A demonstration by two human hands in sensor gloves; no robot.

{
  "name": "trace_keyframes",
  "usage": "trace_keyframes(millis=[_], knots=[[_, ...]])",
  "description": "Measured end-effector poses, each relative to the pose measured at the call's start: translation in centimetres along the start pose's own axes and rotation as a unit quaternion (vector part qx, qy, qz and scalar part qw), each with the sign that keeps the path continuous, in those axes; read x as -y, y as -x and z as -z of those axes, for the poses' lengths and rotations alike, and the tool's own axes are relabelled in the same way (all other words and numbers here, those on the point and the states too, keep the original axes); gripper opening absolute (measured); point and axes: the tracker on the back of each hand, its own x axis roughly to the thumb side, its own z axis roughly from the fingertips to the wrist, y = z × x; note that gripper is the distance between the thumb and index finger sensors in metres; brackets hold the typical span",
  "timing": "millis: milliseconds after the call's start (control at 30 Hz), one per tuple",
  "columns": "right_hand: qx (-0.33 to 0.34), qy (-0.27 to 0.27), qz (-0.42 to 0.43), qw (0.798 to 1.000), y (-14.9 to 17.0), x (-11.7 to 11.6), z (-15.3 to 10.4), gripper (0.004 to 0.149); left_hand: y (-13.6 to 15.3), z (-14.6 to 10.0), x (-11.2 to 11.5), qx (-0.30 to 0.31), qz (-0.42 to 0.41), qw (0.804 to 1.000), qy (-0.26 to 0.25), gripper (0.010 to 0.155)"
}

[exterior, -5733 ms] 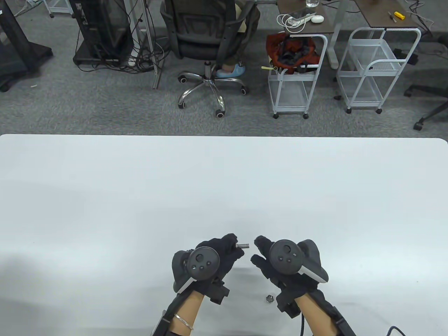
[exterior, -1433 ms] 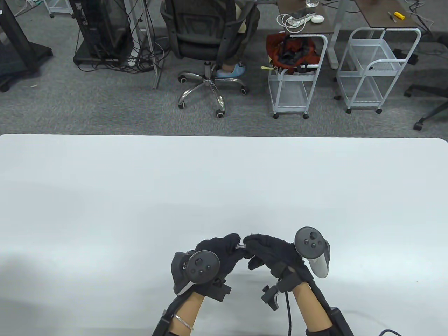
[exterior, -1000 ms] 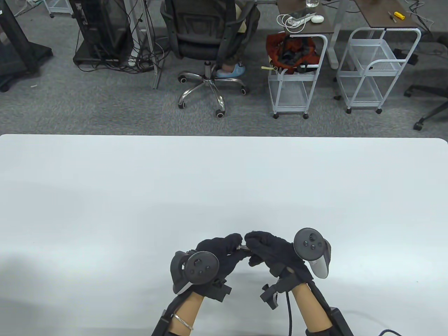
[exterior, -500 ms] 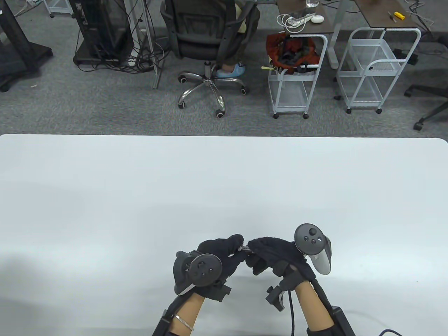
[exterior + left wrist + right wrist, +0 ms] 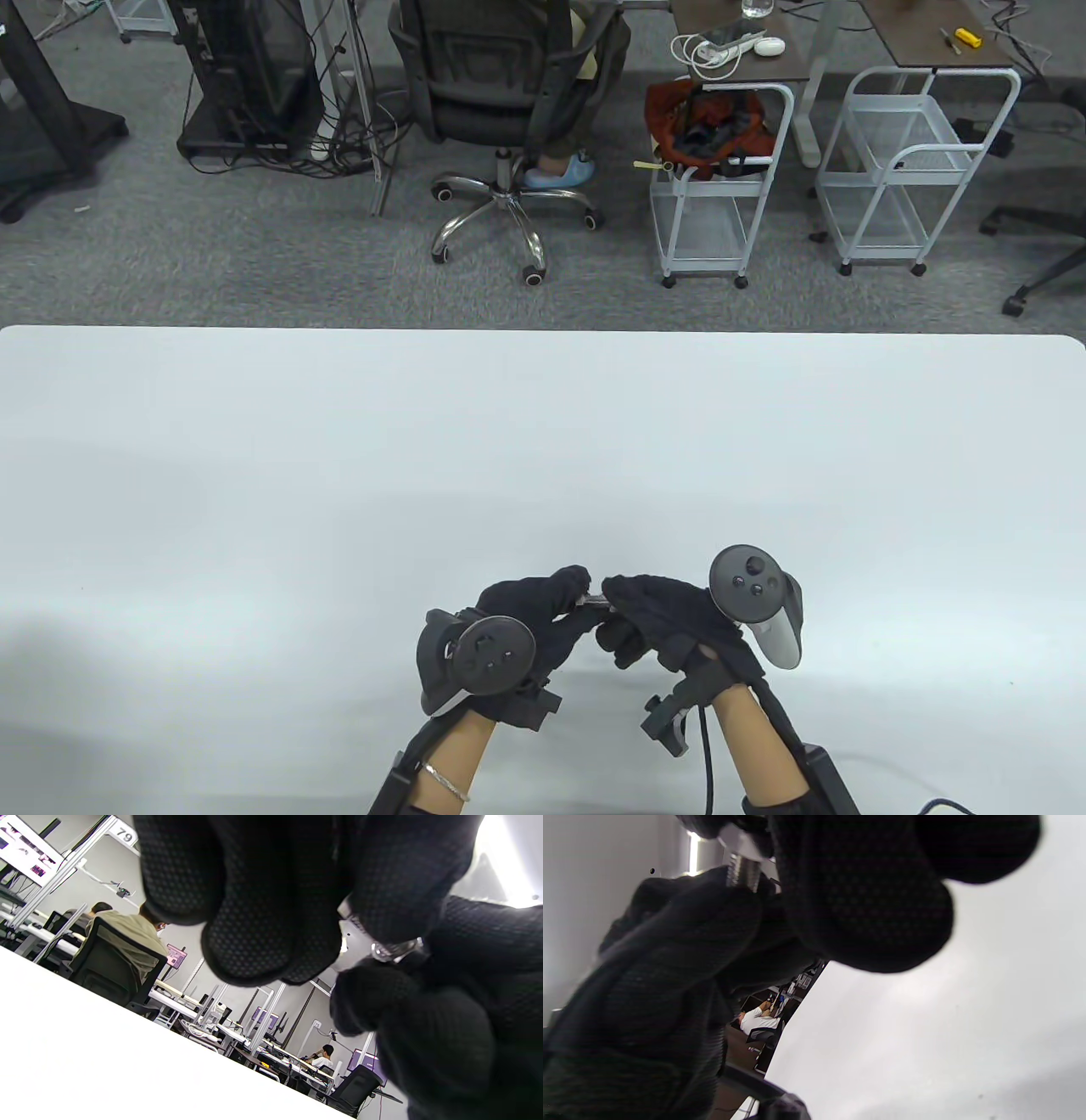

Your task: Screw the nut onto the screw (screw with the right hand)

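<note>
My left hand (image 5: 567, 596) grips a metal screw (image 5: 593, 601) just above the white table (image 5: 543, 441), its shaft pointing right. My right hand (image 5: 618, 604) closes its fingertips over the screw's free end, and the two hands touch there. In the right wrist view the threaded shaft (image 5: 741, 872) runs up into a silvery nut (image 5: 739, 841) pinched by my right fingers (image 5: 865, 899). In the left wrist view only a bit of bright metal (image 5: 392, 949) shows between the two gloves. How far the nut sits on the thread is hidden.
The hands work near the table's front edge, at the middle. Behind the table's far edge stand an office chair (image 5: 501, 85) and two white wire carts (image 5: 721, 187), all off the table.
The loose nut that lay on the table by my right wrist is gone from there. My right hand has come onto the screw's tip and its wrist has rolled slightly. The left hand stays almost still.
</note>
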Motion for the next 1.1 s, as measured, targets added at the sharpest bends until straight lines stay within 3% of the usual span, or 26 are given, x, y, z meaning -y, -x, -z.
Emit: trace_keyframes(millis=[67, 167, 267, 433, 500, 600, 733, 800, 933, 1000, 1100], knots=[[0.019, -0.002, 0.010, 1.000, -0.24, 0.09, -0.04, 0.060, 0.12, -0.01, -0.03, -0.011, -0.006, 1.000, -0.004, 0.044], [0.018, -0.049, 0.034, 0.998, -0.44, 0.12, 0.04, 0.056, 0.06, 0.01, -0.15, -0.009, 0.001, 1.000, -0.005, 0.044], [0.002, -0.007, 0.005, 1.000, -0.05, 0.16, -0.02, 0.055, -0.25, 0.00, -0.04, -0.001, 0.006, 1.000, -0.003, 0.044], [0.021, -0.033, 0.035, 0.999, -0.20, 0.36, -0.09, 0.062, -0.08, -0.05, -0.15, -0.010, 0.003, 1.000, -0.007, 0.044], [0.011, -0.053, 0.038, 0.998, -0.27, 0.41, -0.06, 0.055, -0.08, -0.04, -0.26, -0.009, 0.008, 1.000, -0.009, 0.044], [0.002, -0.014, -0.002, 1.000, 0.01, 0.64, -0.11, 0.052, -0.41, -0.04, -0.17, -0.004, 0.004, 1.000, -0.008, 0.044], [0.015, -0.044, 0.032, 0.998, -0.14, 0.59, -0.19, 0.061, -0.40, -0.03, -0.19, -0.003, 0.005, 1.000, -0.006, 0.044], [0.014, -0.071, 0.040, 0.997, -0.20, 0.48, -0.02, 0.056, -0.38, -0.04, -0.20, -0.003, 0.008, 1.000, -0.007, 0.044], [-0.002, -0.038, 0.008, 0.999, -0.01, 0.57, -0.16, 0.054, -0.44, -0.04, -0.18, -0.004, 0.006, 1.000, -0.008, 0.044], [0.012, -0.049, 0.023, 0.998, -0.12, 0.60, -0.19, 0.060, -0.40, -0.04, -0.19, -0.004, 0.009, 1.000, -0.008, 0.044], [0.012, -0.065, 0.038, 0.997, -0.18, 0.68, -0.09, 0.055, -0.37, -0.04, -0.23, -0.005, 0.004, 1.000, -0.008, 0.044]])
